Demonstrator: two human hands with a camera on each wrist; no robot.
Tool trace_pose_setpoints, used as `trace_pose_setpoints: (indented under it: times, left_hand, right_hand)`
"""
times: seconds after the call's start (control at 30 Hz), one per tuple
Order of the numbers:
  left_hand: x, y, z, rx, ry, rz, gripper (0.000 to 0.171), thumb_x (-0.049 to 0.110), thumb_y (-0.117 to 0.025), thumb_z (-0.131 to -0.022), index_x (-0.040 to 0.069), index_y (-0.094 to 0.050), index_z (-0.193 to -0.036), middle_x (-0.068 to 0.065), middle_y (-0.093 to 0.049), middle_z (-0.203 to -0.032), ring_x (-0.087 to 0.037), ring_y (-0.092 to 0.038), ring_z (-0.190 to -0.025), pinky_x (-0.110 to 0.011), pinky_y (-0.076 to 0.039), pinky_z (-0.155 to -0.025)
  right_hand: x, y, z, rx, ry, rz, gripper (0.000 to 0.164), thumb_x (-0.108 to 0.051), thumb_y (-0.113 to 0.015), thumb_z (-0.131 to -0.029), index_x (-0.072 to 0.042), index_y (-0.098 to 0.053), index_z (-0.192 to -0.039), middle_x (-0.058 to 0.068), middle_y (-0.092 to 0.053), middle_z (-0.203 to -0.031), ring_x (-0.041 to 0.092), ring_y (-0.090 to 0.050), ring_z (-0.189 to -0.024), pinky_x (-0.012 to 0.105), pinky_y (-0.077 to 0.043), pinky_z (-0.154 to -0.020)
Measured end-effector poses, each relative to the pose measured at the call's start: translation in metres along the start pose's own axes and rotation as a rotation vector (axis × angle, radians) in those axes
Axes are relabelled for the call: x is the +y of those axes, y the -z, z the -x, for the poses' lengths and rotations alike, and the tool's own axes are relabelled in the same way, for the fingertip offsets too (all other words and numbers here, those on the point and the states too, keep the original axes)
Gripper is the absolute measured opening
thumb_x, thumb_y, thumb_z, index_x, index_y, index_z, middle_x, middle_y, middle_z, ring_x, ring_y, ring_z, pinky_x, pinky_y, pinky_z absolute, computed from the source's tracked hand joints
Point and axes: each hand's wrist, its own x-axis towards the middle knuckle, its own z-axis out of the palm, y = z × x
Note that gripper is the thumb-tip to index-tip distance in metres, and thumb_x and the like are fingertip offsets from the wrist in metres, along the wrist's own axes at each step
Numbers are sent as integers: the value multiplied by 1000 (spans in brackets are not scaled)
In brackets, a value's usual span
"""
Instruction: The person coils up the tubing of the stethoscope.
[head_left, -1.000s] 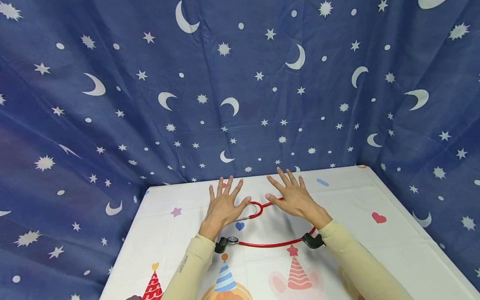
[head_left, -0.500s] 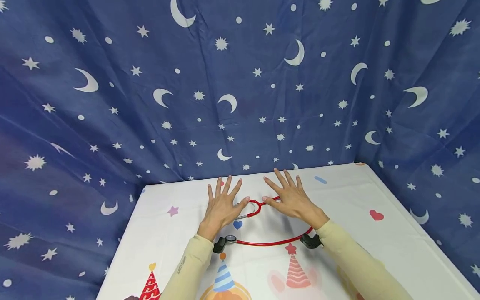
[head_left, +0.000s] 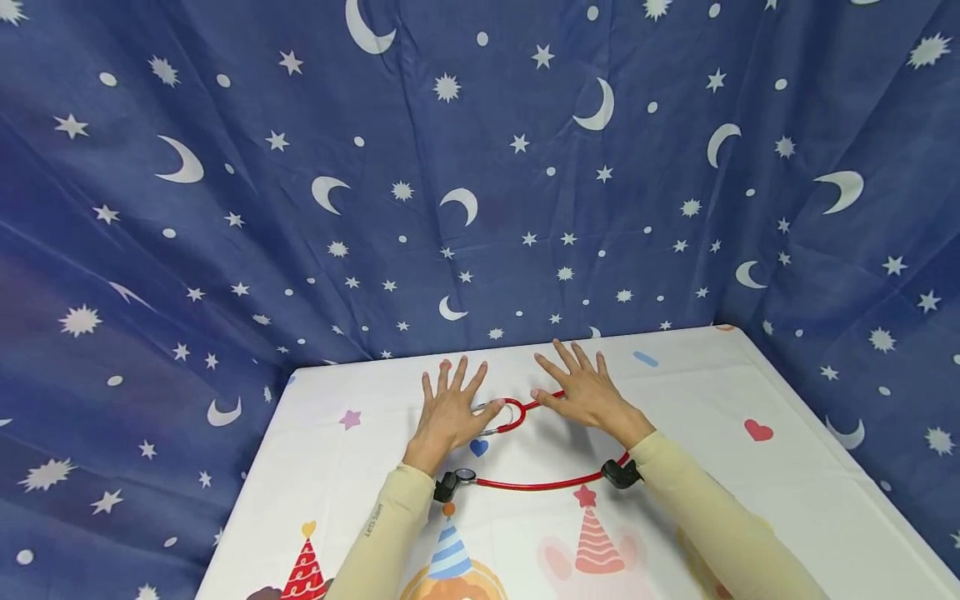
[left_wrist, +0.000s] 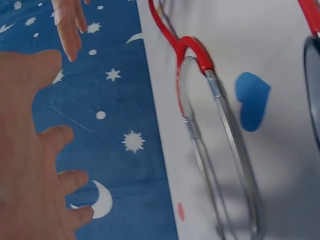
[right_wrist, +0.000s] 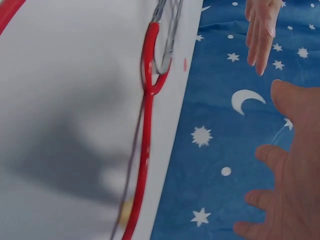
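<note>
Shifted slightly back from the table's far edge (head_left: pixel 513 348), left hand (head_left: pixel 446 418) and right hand (head_left: pixel 592 398) hover, fingers spread, above a red-tubed, silver-armed stethoscope (head_left: pixel 528 487) lying curved on the white printed tablecloth (head_left: pixel 817 500).

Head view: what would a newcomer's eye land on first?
Probably the blue moon-and-star backdrop, which fills most of the head view behind the table. Next, the red-tubed stethoscope stands out, curving across the white printed tablecloth. Over it, the left hand and right hand are splayed side by side, neither gripping it.
</note>
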Motion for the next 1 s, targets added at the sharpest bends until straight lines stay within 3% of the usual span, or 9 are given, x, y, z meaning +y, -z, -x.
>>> trace_pose_setpoints:
  times: [0.37,1.0]
  left_hand:
    - [-8,-18,-2,-75,-9,13,79,72,-44,-90,29,-29,-155,-9,-20,-164,-38,-15,-152,-65,-8,-119]
    - [-14,-40,3,-96,22,77,80,64,-60,-86,21,-39,-150,-11,-34,-158,-37,-30,-147,-61,-27,-115]
  right_hand:
    - [10,-14,-1,-14,0,-6,70,-64,-46,-94,-28,-36,-153,13,-25,-162,45,-22,-148,75,-12,-112]
    - [19,-42,2,-99,-39,-21,69,-61,-49,-94,-26,-38,-152,14,-34,-158,42,-28,-146,73,-15,-113]
